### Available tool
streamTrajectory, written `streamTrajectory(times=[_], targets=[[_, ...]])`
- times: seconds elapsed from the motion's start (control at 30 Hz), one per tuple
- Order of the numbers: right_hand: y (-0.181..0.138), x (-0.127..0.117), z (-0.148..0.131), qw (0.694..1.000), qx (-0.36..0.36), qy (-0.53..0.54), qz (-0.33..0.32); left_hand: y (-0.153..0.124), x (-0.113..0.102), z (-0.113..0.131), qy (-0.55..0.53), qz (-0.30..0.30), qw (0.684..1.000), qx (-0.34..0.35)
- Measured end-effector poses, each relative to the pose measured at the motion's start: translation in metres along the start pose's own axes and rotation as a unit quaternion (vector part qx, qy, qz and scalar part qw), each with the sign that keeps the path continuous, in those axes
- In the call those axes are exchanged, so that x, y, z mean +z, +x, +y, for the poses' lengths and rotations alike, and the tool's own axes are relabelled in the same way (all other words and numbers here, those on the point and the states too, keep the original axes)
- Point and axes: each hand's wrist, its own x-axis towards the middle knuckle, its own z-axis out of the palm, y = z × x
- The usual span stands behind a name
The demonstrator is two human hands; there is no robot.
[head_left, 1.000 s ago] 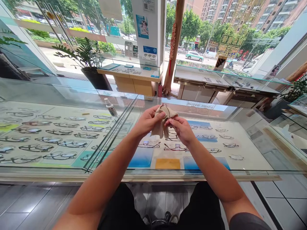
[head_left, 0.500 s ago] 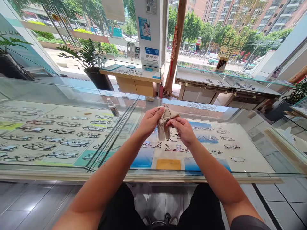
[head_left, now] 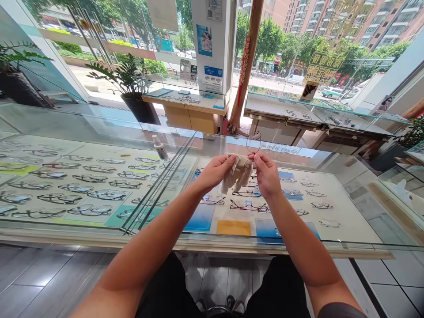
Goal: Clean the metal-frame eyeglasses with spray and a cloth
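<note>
Centrally, left hand [head_left: 219, 171] grasping beige cloth [head_left: 239, 180]; right hand [head_left: 269, 176] pinching glasses [head_left: 254, 142] just right of frame center, one lens raised, other overlapping cloth. White bottle [head_left: 160, 148] on glass counter [head_left: 115, 126], left of center.

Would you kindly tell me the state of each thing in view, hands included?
Left hand: closed on the cloth
Right hand: closed on the glasses
Cloth: hanging in folds
Glasses: held on end, one rim above the other
Bottle: standing upright
Display frames: laid out in rows
Orange sheet: lying flat
</note>
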Motion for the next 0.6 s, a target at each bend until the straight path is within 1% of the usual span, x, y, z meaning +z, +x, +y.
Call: streamTrajectory(times=[0.2, 0.37, 0.6], targets=[[0.0, -0.003, 0.004, 1.0, 0.002, -0.006, -0.001, -0.003, -0.001, 0.0, 0.001, -0.058, 0.998, -0.015], [-0.001, 0.0, 0.006, 0.999, 0.034, 0.011, -0.002, -0.004, 0.003, -0.001, -0.005, -0.114, 0.993, -0.018], [-0.007, 0.009, 0.005, 0.994, 0.078, 0.072, -0.003, -0.006, 0.017, -0.002, -0.045, -0.117, 0.992, -0.002]])
